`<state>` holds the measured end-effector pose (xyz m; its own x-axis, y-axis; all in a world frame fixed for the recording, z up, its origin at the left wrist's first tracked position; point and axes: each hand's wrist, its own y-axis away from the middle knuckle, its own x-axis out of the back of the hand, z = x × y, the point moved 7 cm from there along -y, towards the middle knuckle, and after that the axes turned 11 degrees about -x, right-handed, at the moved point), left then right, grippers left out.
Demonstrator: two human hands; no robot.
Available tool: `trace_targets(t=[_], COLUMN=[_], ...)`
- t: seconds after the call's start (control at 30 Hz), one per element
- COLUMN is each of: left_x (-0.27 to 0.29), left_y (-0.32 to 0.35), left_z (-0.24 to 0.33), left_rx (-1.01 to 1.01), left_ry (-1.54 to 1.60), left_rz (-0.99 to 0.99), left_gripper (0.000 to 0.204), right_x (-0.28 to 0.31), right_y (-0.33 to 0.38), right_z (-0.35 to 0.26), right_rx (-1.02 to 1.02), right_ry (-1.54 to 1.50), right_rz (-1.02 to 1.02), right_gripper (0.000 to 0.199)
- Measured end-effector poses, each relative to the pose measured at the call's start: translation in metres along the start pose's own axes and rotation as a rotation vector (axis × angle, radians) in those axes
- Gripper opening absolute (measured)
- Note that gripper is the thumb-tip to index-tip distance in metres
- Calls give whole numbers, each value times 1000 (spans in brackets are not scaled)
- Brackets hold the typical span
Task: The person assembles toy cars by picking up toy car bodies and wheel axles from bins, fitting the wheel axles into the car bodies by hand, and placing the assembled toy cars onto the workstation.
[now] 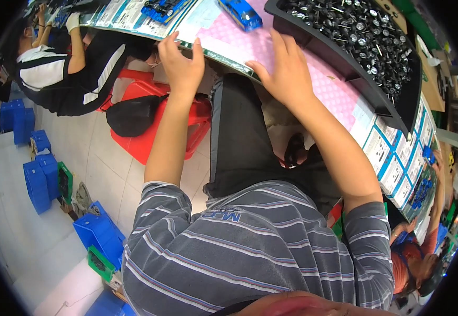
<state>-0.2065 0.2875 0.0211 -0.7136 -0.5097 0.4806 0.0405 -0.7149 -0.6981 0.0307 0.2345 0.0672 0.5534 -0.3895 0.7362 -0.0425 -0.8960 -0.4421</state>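
Note:
My left hand point(181, 66) is at the table's near edge, fingers apart and nothing in it. Over the pink bubble-wrap sheet point(229, 37), my right hand point(289, 73) is open too, with thumb and fingers spread. A blue toy car point(242, 15) lies on that sheet, beyond and between both hands, touched by neither. Farther left along the table are blue toy car parts with black wheels point(161, 9). Beside my right hand stands a long black tray point(326, 55) full of small black wheels with shiny hubs point(352, 39), some on metal axles.
Printed sheets point(392, 152) cover the table on the right. One person point(55, 68) sits at the left beside a red stool point(139, 142) holding a black cloth item. Another person point(413, 258) works at the right with blue parts. Blue bins point(100, 231) stand along the left floor.

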Motion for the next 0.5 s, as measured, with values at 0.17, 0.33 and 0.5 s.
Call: trace_targets(t=[0.17,0.33,0.5], left_x=[-14,-15,-30], left_y=[21,54,62], left_z=[15,17,29], left_rx=[-33,-96,-48], left_ry=[117,11,151], left_rz=[-103,-99,-118], left_gripper=[47,46,56], right_x=[35,76,134], right_y=[38,88,126], right_z=[39,74,110], right_rx=[-29,2,-118], right_ry=[94,45,78], right_rz=[-88,-171,-117], right_gripper=[36,33,27])
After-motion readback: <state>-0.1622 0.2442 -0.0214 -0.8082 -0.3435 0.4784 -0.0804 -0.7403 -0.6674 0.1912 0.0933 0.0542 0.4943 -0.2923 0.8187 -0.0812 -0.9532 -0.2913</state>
